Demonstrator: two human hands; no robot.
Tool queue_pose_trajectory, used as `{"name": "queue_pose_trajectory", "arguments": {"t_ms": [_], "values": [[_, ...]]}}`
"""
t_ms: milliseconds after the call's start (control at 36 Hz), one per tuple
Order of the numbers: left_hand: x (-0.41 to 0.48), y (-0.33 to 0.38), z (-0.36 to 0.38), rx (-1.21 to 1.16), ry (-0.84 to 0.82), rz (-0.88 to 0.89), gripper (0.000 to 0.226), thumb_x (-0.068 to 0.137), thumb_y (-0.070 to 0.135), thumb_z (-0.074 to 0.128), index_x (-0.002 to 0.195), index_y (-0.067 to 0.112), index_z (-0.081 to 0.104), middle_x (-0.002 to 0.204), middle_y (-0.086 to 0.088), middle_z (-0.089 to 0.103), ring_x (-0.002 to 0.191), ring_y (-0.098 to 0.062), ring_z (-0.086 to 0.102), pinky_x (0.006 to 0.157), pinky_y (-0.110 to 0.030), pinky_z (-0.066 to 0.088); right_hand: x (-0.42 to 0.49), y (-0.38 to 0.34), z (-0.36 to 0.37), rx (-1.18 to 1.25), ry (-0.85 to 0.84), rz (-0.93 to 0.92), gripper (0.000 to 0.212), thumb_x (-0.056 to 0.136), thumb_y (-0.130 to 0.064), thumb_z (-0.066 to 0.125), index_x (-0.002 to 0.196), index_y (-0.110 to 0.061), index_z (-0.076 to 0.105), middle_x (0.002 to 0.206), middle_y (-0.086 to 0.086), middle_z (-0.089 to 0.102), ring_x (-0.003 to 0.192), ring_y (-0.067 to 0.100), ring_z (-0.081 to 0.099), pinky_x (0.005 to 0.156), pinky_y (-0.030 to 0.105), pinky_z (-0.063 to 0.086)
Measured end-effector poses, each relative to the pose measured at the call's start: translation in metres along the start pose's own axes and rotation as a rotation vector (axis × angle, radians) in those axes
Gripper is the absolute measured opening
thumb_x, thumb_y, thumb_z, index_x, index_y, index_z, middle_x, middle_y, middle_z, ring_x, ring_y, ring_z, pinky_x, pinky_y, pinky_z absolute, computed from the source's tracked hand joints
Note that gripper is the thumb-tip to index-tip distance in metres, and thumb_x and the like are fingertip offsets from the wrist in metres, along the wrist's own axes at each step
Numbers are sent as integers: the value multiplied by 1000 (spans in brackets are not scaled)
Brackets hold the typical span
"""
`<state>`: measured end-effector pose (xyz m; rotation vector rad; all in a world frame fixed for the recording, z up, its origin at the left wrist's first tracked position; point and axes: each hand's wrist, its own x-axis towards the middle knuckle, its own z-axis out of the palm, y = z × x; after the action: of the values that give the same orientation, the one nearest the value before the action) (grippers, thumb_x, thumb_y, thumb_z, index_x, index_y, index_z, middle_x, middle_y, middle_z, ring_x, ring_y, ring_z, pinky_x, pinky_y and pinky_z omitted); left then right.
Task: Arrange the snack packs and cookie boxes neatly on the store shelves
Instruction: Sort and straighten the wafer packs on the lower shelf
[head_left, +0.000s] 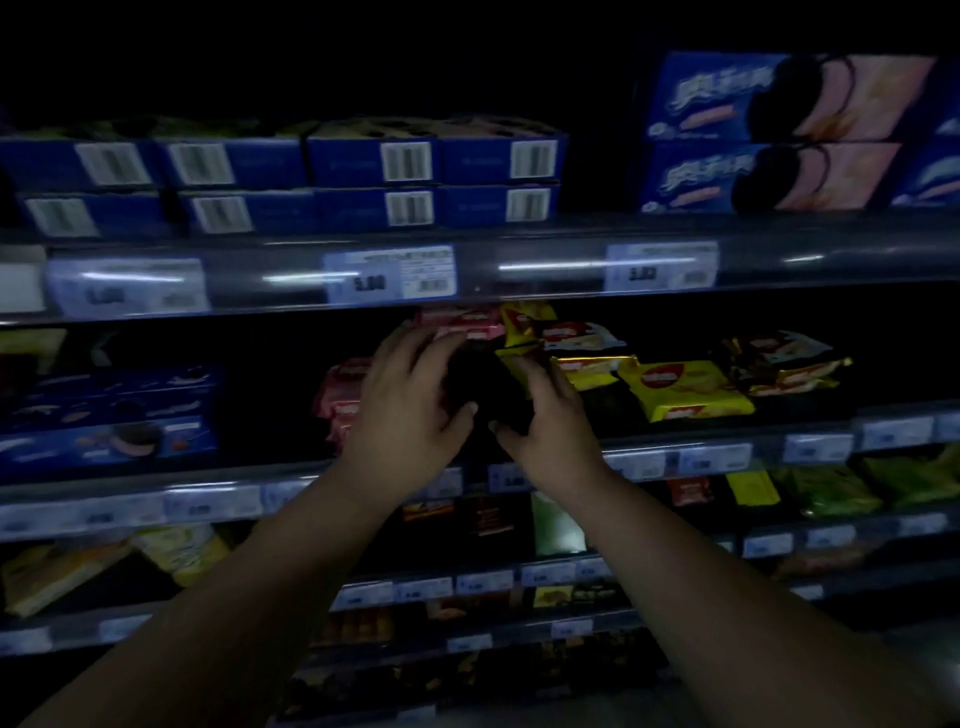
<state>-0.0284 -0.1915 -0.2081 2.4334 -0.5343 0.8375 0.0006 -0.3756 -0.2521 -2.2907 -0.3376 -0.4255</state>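
Observation:
The scene is dim. On the second shelf (727, 441), my left hand (410, 410) and my right hand (550, 426) close in from both sides on a dark snack pack (485, 387), thumbs below it and fingers curled over its top. Pink packs (462, 319) lie behind my left fingers, and more pink packs (340, 400) are stacked to the left. A tilted yellow pack (519, 332) stands at my right fingertips. Yellow packs (680, 387) and dark gold-edged packs (779, 364) lie to the right.
Blue cookie boxes (363, 161) are stacked two high on the top shelf, with larger blue boxes (779, 135) at the right. More blue boxes (109, 415) sit at the left of the second shelf. Price-tag rails (389, 275) front each shelf. Lower shelves hold mixed snack packs (831, 488).

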Motion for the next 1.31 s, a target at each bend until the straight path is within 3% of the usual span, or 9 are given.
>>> {"name": "queue_pose_trajectory", "arguments": {"t_ms": [83,167,333,417,583,667,806,1000,1306], "values": [[11,26,21,-117,-74,25,60,80,26,69,136,15,49,136,-9,49,126,-26,47,106,-39,40,11,25,-20,-89,68,45,78,75,-30,76,144,-24,40,141,12,44,127,35,44,100,44,45],[24,42,48,-330,-186,-163,58,85,23,69,139,25,47,133,5,51,120,-10,49,99,-22,40,26,49,-37,-169,58,187,87,73,-37,73,150,-30,31,149,18,35,137,40,30,108,48,35],[61,38,115,-651,-251,-552,50,81,21,63,127,38,50,122,6,62,111,-14,61,101,-37,48,56,81,-56,-435,-111,305,95,78,-54,65,154,-40,8,161,22,8,148,41,0,117,55,-2],[81,35,141,-551,-276,-596,57,92,18,58,144,31,42,129,6,56,107,-13,58,90,-25,48,66,92,-59,-510,-221,325,91,81,-59,58,153,-44,5,162,20,8,148,42,-1,115,58,-7],[85,36,163,-313,-254,-576,43,92,27,60,135,31,56,129,-5,64,112,-25,62,96,-37,51,64,104,-63,-386,-153,183,67,84,-47,59,146,-42,33,145,2,49,137,28,39,115,61,9],[76,45,159,-374,-196,-543,43,92,19,63,133,31,58,121,4,65,102,-12,62,86,-19,49,53,106,-70,-242,-23,138,55,84,-35,62,137,-36,47,133,3,58,127,30,49,111,59,25],[81,71,154,-447,-138,-424,54,91,15,63,140,33,50,119,17,56,108,-2,55,91,-19,44,36,108,-93,-99,158,93,51,84,-25,64,132,-32,49,121,2,59,112,28,55,101,55,39],[103,134,186,-500,-322,-297,62,93,21,62,146,42,38,126,6,62,98,-11,64,86,-38,57,17,148,-157,-127,364,100,42,84,-24,63,124,-30,54,116,0,62,107,27,58,92,55,45],[148,225,297,-514,-287,-282,76,87,18,69,148,41,30,144,2,49,125,-16,51,103,-38,47,32,262,-252,-223,269,133,57,72,-41,61,127,-45,43,127,-5,62,124,31,52,101,61,38]]}}
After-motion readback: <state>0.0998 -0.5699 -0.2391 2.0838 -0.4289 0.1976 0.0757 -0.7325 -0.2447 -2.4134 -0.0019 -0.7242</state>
